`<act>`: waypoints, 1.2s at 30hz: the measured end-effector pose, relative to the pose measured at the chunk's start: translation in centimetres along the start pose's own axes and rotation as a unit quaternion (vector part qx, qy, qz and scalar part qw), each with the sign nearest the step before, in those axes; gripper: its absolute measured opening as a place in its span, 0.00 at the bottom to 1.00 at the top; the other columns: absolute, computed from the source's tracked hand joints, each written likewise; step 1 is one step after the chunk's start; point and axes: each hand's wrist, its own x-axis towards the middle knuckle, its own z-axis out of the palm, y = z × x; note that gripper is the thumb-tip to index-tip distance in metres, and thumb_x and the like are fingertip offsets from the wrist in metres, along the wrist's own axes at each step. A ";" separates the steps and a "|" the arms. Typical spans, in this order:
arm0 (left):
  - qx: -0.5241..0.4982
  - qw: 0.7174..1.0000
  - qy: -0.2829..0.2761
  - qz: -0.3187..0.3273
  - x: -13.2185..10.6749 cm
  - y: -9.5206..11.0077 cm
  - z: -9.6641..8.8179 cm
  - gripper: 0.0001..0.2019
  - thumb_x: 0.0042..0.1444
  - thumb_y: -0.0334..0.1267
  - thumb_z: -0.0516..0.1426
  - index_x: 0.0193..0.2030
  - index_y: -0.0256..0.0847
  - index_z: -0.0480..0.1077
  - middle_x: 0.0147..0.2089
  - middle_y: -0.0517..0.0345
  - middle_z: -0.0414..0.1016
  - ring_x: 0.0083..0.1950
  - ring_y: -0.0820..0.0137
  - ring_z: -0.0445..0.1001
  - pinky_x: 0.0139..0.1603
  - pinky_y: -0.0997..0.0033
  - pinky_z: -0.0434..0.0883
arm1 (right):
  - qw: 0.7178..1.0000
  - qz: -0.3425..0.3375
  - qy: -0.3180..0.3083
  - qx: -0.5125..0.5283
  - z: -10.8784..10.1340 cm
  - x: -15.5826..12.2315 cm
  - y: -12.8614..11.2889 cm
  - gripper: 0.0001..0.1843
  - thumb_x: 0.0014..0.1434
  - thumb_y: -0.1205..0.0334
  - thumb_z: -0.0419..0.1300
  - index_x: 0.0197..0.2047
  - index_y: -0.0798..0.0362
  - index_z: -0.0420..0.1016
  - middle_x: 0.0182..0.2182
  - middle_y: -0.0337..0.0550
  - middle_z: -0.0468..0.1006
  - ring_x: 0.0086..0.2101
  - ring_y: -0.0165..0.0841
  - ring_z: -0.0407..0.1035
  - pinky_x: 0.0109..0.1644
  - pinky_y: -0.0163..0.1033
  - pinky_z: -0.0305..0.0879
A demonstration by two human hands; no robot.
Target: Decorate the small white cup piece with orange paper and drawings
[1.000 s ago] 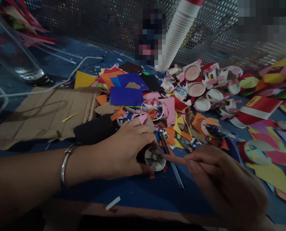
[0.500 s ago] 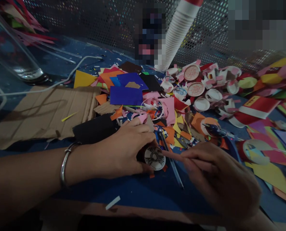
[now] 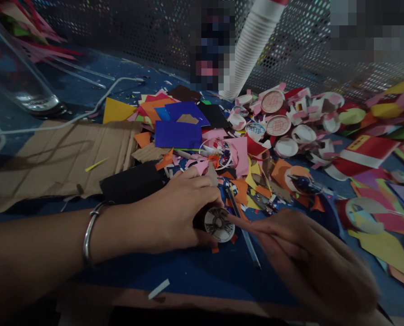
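My left hand (image 3: 176, 210), a metal bangle (image 3: 90, 233) on its wrist, lies on the blue table and is closed around a small cup lying on its side; the cup's round patterned bottom (image 3: 218, 224) faces me. My right hand (image 3: 310, 265) reaches in from the right, blurred, with its fingers stretched toward the cup and a thin pink paper strip (image 3: 244, 222) running from the fingertips to the cup's rim. A thin dark stick (image 3: 244, 233) lies on the table just behind the strip.
Coloured paper scraps (image 3: 178, 133) cover the middle of the table. Cut cup bottoms and rings (image 3: 278, 124) are heaped at the back right below a tall stack of white cups (image 3: 251, 45). Flat cardboard (image 3: 55, 156) lies at the left, a clear container (image 3: 25, 86) behind it.
My right hand has flattened out and slid slightly lower and forward along the pink strip. My left hand and the cup have barely moved.
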 end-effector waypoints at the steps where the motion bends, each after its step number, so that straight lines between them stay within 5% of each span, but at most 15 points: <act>1: 0.000 1.000 0.001 -0.001 0.0 0.0 0.0 0.21 0.48 0.49 0.74 0.43 0.41 0.76 0.44 0.56 0.75 0.49 0.58 0.71 0.51 0.58 0.62 | 1.000 0.006 0.001 -0.003 0.0 0.0 0.0 0.12 0.70 0.67 0.57 0.53 0.49 0.77 0.38 0.40 0.83 0.36 0.31 0.79 0.46 0.35 0.75; 16: -0.014 1.000 0.000 -0.005 0.0 0.0 0.0 0.21 0.48 0.47 0.74 0.43 0.41 0.76 0.44 0.56 0.76 0.49 0.57 0.70 0.51 0.58 0.62 | 0.999 -0.037 -0.021 0.011 0.1 0.3 0.1 0.11 0.69 0.70 0.58 0.53 0.53 0.76 0.38 0.39 0.84 0.37 0.29 0.79 0.47 0.33 0.75; 25: -0.004 1.000 -0.005 -0.014 0.1 0.1 0.0 0.20 0.49 0.48 0.74 0.43 0.41 0.76 0.45 0.56 0.76 0.49 0.56 0.70 0.50 0.57 0.62 | 0.999 -0.029 -0.022 -0.010 -0.1 -0.2 0.2 0.14 0.70 0.68 0.58 0.56 0.52 0.78 0.40 0.39 0.85 0.41 0.28 0.79 0.57 0.31 0.71; 36: -0.015 1.000 -0.008 -0.012 0.1 0.1 0.0 0.21 0.49 0.48 0.74 0.43 0.41 0.76 0.46 0.56 0.76 0.50 0.56 0.69 0.51 0.57 0.62 | 0.999 -0.009 -0.014 -0.031 -0.6 -0.7 -0.1 0.12 0.69 0.68 0.58 0.52 0.51 0.80 0.36 0.39 0.84 0.38 0.32 0.80 0.50 0.34 0.75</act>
